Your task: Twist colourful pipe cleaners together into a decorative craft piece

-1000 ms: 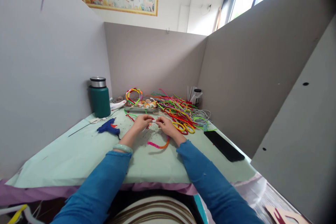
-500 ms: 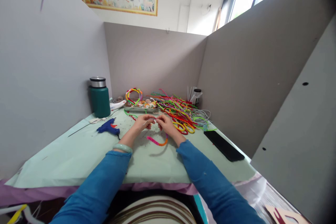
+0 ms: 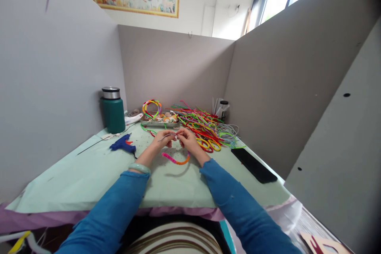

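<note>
Over the middle of the table, my left hand (image 3: pixel 164 138) and my right hand (image 3: pixel 188 140) meet with bent fingers pinched around a thin grey strand (image 3: pixel 166 135). Its loose end sticks out to the left across my left fingers. Below the hands curves a fuzzy pipe cleaner length (image 3: pixel 177 162), pink at its free tip and orange further along. It rises behind my right hand, where its join to the grey strand is hidden. To the left of my left wrist lies a blue glue gun (image 3: pixel 123 144) with a red-orange trigger.
A large pile of coloured pipe cleaners (image 3: pixel 199 123) lies behind my hands. Left of it stand a metal tray (image 3: pixel 159 124) of small pieces and a multicoloured ring (image 3: pixel 143 110). A green bottle (image 3: pixel 113 116) is at left, a black phone (image 3: pixel 254 165) at right. Grey partitions (image 3: pixel 175 63) enclose the table.
The pink tip of the pipe cleaner has swung left and slightly up. More of the grey strand now shows over my left fingers. Both hands keep nearly the same place.
</note>
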`<state>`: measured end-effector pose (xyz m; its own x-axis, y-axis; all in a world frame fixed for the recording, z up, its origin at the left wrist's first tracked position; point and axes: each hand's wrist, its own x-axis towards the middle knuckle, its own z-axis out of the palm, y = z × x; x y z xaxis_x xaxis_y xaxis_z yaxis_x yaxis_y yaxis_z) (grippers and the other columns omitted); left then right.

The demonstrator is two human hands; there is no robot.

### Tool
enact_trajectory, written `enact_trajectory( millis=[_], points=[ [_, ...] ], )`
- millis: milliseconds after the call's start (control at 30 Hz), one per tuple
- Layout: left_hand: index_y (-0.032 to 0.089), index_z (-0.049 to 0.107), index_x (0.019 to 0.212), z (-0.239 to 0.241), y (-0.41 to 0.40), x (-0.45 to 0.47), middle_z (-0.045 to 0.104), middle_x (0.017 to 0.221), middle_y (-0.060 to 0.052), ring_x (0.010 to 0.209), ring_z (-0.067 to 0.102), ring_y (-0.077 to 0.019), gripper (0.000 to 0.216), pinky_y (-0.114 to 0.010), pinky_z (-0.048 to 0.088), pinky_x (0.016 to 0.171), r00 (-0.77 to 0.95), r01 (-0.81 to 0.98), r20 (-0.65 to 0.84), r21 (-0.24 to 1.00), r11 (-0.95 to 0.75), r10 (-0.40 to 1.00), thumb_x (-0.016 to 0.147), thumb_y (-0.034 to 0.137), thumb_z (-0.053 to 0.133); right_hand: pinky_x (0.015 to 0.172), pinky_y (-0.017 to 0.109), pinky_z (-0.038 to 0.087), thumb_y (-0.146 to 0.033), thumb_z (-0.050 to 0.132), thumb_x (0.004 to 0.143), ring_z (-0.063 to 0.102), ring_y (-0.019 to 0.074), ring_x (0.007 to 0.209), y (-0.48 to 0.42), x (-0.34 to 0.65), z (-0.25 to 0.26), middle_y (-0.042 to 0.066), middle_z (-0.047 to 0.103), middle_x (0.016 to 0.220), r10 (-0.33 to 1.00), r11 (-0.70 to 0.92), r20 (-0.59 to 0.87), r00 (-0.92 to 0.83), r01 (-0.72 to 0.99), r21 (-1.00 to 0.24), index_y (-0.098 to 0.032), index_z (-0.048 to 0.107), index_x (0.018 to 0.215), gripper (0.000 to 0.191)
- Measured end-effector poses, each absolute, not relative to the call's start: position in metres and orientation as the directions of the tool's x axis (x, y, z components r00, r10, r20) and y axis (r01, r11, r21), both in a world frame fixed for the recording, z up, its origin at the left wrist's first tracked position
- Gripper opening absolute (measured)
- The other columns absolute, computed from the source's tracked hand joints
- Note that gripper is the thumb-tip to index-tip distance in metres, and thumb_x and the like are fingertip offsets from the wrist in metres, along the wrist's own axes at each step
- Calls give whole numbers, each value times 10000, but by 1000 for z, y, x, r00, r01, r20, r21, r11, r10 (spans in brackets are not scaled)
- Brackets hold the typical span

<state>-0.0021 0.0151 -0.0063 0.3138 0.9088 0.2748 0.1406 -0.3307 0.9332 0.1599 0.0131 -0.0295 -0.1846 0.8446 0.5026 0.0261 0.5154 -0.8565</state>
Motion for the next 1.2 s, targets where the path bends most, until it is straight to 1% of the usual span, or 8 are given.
enact_trajectory(
  millis=[233, 367, 533, 733, 833, 1000, 1100, 1200],
  points=[
    [143, 623, 794, -4, 12, 0, 603, 668, -9, 501, 516, -98, 232, -230, 428, 498, 307, 157, 281, 927, -339, 909, 688, 350, 626, 397, 213, 334, -304, 538, 761, 419, 84, 435, 9, 158, -26, -46, 530, 634, 846, 514, 502, -181, 20, -858, -205, 518, 872, 150],
    [141, 618, 855, -2, 10, 2, 605, 670, -7, 484, 514, -99, 275, -238, 433, 495, 281, 170, 239, 941, -294, 929, 677, 349, 636, 399, 215, 323, -310, 550, 761, 416, 85, 434, 11, 157, -28, -43, 530, 637, 844, 522, 513, -157, 20, -853, -202, 512, 864, 154],
    [148, 621, 824, -6, 14, 1, 609, 684, -20, 508, 537, -109, 250, -243, 445, 507, 301, 178, 229, 940, -291, 926, 687, 357, 631, 451, 218, 348, -299, 536, 770, 432, 89, 462, 14, 157, -30, -41, 530, 632, 825, 558, 542, -160, 75, -827, -203, 522, 854, 129],
    [155, 636, 795, -15, 22, 2, 546, 609, 7, 513, 512, -103, 249, -227, 446, 497, 290, 112, 225, 957, -267, 930, 677, 374, 653, 488, 224, 371, -274, 520, 763, 454, 100, 495, 13, 156, -29, -37, 539, 637, 812, 583, 571, -123, 99, -807, -202, 527, 864, 124],
    [156, 645, 794, -15, 22, 3, 547, 616, 8, 517, 506, -95, 276, -220, 440, 497, 296, 84, 192, 971, -226, 936, 671, 403, 664, 492, 224, 378, -275, 514, 763, 458, 102, 501, 14, 155, -30, -39, 536, 639, 814, 581, 573, -96, 111, -807, -204, 520, 863, 123],
    [154, 654, 804, -14, 22, 4, 554, 625, 2, 508, 491, -89, 359, -218, 416, 486, 302, 56, 185, 976, -211, 935, 676, 489, 667, 495, 225, 380, -278, 506, 773, 461, 104, 507, 15, 155, -32, -39, 525, 636, 800, 600, 596, -74, 127, -790, -205, 517, 849, 106],
    [147, 663, 784, -15, 24, 4, 586, 666, -17, 511, 489, -86, 362, -220, 413, 491, 281, 76, 176, 976, -205, 943, 682, 493, 661, 515, 232, 393, -272, 504, 772, 477, 109, 518, 14, 156, -32, -29, 542, 640, 791, 611, 607, -81, 176, -772, -200, 540, 828, 99],
    [149, 667, 770, -16, 25, 3, 589, 661, -16, 519, 490, -88, 349, -221, 419, 508, 277, 85, 160, 978, -190, 948, 679, 485, 662, 546, 243, 411, -281, 508, 775, 501, 116, 540, 13, 157, -32, -11, 576, 667, 786, 613, 612, -88, 239, -753, -193, 574, 807, 115]
  ],
)
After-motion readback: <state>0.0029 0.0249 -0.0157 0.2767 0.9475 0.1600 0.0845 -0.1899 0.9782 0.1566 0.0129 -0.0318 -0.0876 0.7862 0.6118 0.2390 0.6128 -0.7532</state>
